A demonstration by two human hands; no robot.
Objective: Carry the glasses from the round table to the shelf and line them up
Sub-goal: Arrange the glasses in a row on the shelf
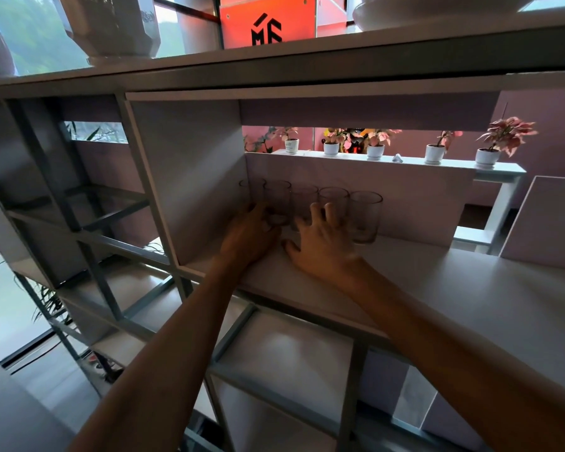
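Several clear glasses stand in a row at the back of the white shelf (437, 275); the rightmost glass (366, 216) stands free. My left hand (250, 238) reaches into the compartment's left corner, its fingers curled around the base of the second glass from the left (277, 197). The leftmost glass (250, 189) is partly hidden behind that hand. My right hand (320, 246) lies just right of it, fingers spread. Its fingertips rest against the lower parts of the middle glass (304, 199) and the glass beside it (335, 197), gripping neither.
A white side panel (190, 177) walls the compartment on the left, and a low back panel (405, 190) stands behind the glasses. Small potted plants (434, 153) line a ledge beyond. A white vase (118, 27) and an orange box (268, 21) sit on the shelf above.
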